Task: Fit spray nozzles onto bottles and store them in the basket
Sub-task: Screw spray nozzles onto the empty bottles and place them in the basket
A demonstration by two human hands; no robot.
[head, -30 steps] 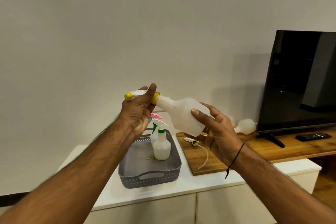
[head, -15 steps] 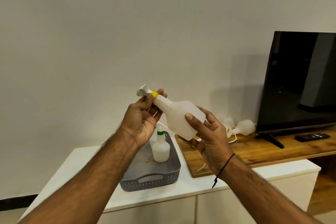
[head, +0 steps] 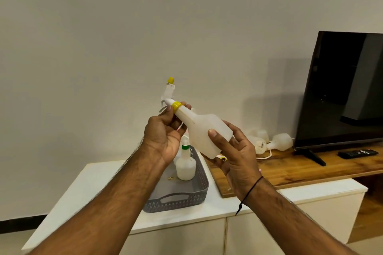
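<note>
A: Where is the bottle (head: 204, 130) sitting right now?

B: It is hanging in the air above the basket (head: 202, 180), tilted, its neck pointing toward 10 o'clock. The right hand (head: 238, 157) is cradling the fat end, thumb lying across the front and fingers wrapping the back. The left hand (head: 163, 132) is pinching the yellow collar (head: 177, 106) at the neck between thumb and fingertips, and the nozzle (head: 168, 94) is sticking up toward 12 o'clock beyond it.

A: So the collar is being screwed on?

B: That is my reading, though I cannot tell how far the thread is seated.

A: What is worrying you?

B: The tilt, mostly. If the collar is going on crooked it may be cross-threading, and the nozzle would be sitting loose. The right hand's hold is also looking light on a smooth plastic body, so a hard twist could be spinning the bottle in the palm or letting it drop.

A: Onto what?

B: A green-collared bottle (head: 186, 164) is standing in the basket, at 6 o'clock from the held one. A fall could be knocking it over.

A: And the rest?

B: More bottles (head: 279, 141) are lying on the wooden board (head: 290, 167) at 3 o'clock, near the TV (head: 342, 89), still waiting for nozzles, I judge.
</note>
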